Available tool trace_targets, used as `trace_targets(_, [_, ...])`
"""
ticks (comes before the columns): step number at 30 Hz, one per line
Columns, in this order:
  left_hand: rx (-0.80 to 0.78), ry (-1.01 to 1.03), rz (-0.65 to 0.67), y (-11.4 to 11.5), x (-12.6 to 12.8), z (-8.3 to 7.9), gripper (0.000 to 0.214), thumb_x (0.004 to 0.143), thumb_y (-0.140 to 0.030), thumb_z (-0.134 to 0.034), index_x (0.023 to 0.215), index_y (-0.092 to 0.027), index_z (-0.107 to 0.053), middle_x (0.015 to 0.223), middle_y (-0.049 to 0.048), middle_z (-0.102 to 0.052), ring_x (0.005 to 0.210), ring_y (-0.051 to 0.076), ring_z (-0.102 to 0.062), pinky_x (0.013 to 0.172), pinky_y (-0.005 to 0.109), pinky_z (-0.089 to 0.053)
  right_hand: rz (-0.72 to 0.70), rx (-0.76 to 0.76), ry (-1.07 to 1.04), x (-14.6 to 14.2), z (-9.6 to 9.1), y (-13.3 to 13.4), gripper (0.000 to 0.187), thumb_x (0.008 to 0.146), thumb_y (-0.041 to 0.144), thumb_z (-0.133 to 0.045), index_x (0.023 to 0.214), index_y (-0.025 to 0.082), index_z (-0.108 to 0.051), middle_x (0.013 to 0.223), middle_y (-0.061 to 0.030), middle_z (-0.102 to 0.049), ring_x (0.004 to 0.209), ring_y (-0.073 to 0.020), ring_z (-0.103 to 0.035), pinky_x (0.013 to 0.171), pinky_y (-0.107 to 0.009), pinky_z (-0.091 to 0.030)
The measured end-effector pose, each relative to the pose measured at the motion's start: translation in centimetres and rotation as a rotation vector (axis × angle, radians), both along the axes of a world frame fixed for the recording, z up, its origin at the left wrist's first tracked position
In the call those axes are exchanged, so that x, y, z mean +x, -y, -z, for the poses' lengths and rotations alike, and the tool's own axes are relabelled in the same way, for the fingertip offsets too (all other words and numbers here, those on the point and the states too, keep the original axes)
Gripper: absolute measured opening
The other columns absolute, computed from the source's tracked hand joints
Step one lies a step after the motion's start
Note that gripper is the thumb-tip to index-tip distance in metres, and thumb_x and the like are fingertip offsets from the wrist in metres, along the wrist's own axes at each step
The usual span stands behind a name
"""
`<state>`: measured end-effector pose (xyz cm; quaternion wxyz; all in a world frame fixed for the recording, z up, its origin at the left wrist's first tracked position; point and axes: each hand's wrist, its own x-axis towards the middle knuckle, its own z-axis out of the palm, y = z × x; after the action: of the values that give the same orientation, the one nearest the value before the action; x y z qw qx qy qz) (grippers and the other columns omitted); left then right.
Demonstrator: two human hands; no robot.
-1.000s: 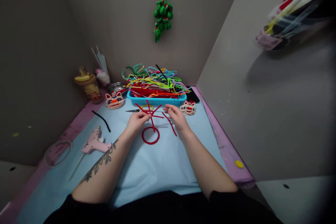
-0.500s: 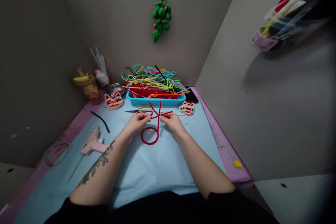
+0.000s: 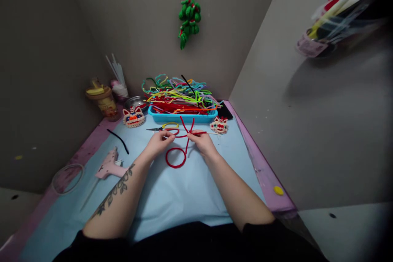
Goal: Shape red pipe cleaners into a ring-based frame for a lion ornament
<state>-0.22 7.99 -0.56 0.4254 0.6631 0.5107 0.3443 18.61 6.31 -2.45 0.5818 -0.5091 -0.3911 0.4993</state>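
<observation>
Several red pipe cleaners point(image 3: 192, 125) cross in a star shape above the cloth. My right hand point(image 3: 201, 141) pinches them near the crossing, with one strand sticking out to the right over its fingers. My left hand point(image 3: 161, 141) is closed at the tip of the strand that points left. Below the two hands, a red pipe cleaner ring point(image 3: 176, 167) lies on the blue cloth point(image 3: 181, 192). Just beyond my left hand are scissors point(image 3: 158, 129) with dark blades and a yellow and red handle.
A blue tray point(image 3: 182, 118) heaped with coloured pipe cleaners stands at the back. Lion-like faces point(image 3: 134, 118) flank it. To the left lie a pink glue gun point(image 3: 108, 166) and a black pipe cleaner point(image 3: 119, 141). A dark phone-like slab point(image 3: 225, 111) is beside the tray.
The red star has shifted slightly right and turned with my right hand. It is now apart from the ring, which it overlapped in view before. My left hand has barely moved.
</observation>
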Motion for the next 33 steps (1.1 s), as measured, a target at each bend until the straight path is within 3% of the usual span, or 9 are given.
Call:
trace_targets(8, [0.094, -0.013, -0.056, 0.1, 0.8, 0.2, 0.028, 0.073, -0.043, -0.059, 0.069, -0.015, -0.062, 0.059, -0.0015, -0.057, 0.056, 0.013, -0.048, 0.055, 0.024, -0.035, 0.167, 0.023, -0.061, -1.2, 0.3, -0.1, 0.021, 0.053, 0.032, -0.075, 0.059, 0.016, -0.063, 0.055, 0.0025, -0.058, 0.060, -0.0135, -0.049, 0.063, -0.028, -0.039])
trace_targets(12, [0.139, -0.041, -0.064, -0.1, 0.7, 0.5, 0.029, 0.077, -0.042, -0.056, 0.070, -0.015, -0.061, 0.062, 0.0006, -0.061, 0.060, 0.015, -0.053, 0.057, 0.025, -0.039, 0.148, 0.006, -0.044, -1.3, 0.3, -0.2, 0.020, 0.053, 0.032, -0.074, 0.059, 0.016, -0.064, 0.054, 0.0019, -0.059, 0.059, -0.0137, -0.049, 0.063, -0.028, -0.039])
trace_targets(14, [0.235, -0.099, -0.050, 0.0, 0.5, 0.6, 0.028, 0.079, -0.041, -0.055, 0.080, -0.015, -0.065, 0.077, 0.0041, -0.067, 0.070, 0.017, -0.058, 0.065, 0.028, -0.043, 0.126, 0.005, -0.037, -1.1, 0.2, -0.1, 0.021, 0.054, 0.033, -0.074, 0.059, 0.016, -0.064, 0.055, 0.0014, -0.059, 0.060, -0.0138, -0.049, 0.062, -0.028, -0.039])
trace_targets(17, [0.505, -0.234, -0.003, 0.2, 0.5, 0.4, 0.027, 0.082, -0.038, -0.057, 0.100, -0.018, -0.065, 0.103, 0.0072, -0.068, 0.094, 0.021, -0.059, 0.084, 0.033, -0.043, 0.117, 0.005, -0.033, -0.9, 0.2, 0.0, 0.021, 0.054, 0.034, -0.073, 0.059, 0.016, -0.064, 0.055, 0.0015, -0.059, 0.059, -0.0139, -0.049, 0.062, -0.028, -0.039])
trace_targets(21, [0.708, -0.451, 0.022, 0.5, 0.9, 0.3, 0.018, 0.084, -0.034, -0.059, 0.089, -0.020, -0.069, 0.094, 0.0070, -0.070, 0.093, 0.023, -0.059, 0.085, 0.036, -0.040, 0.086, 0.003, -0.025, -1.1, 0.1, 0.2, 0.020, 0.055, 0.033, -0.073, 0.058, 0.016, -0.063, 0.054, 0.0014, -0.058, 0.060, -0.0137, -0.049, 0.062, -0.027, -0.038])
trace_targets(24, [0.740, -0.522, 0.013, 0.6, 1.0, 0.5, 0.020, 0.086, -0.032, -0.056, 0.079, -0.020, -0.069, 0.080, 0.0063, -0.069, 0.082, 0.021, -0.059, 0.076, 0.033, -0.040, 0.072, 0.021, -0.011, -1.5, 0.1, 0.4, 0.019, 0.056, 0.033, -0.072, 0.057, 0.016, -0.063, 0.054, 0.0013, -0.058, 0.059, -0.0134, -0.048, 0.062, -0.027, -0.038])
trace_targets(29, [0.704, -0.504, -0.031, 0.5, 0.8, 0.5, 0.023, 0.087, -0.033, -0.055, 0.076, -0.020, -0.070, 0.078, 0.0063, -0.069, 0.077, 0.020, -0.059, 0.074, 0.033, -0.041, 0.068, 0.023, -0.011, -1.7, 0.3, 0.4, 0.020, 0.056, 0.033, -0.072, 0.057, 0.016, -0.063, 0.054, 0.0016, -0.057, 0.059, -0.0134, -0.048, 0.062, -0.027, -0.038])
trace_targets(33, [0.564, -0.362, 0.023, 0.3, 0.6, 0.4, 0.026, 0.079, -0.039, -0.064, 0.097, -0.022, -0.070, 0.093, 0.0065, -0.072, 0.092, 0.023, -0.061, 0.085, 0.036, -0.042, 0.018, 0.020, -0.013, -1.2, 0.4, 0.1, 0.021, 0.055, 0.033, -0.074, 0.058, 0.017, -0.061, 0.054, 0.0031, -0.055, 0.056, -0.0121, -0.046, 0.058, -0.027, -0.037])
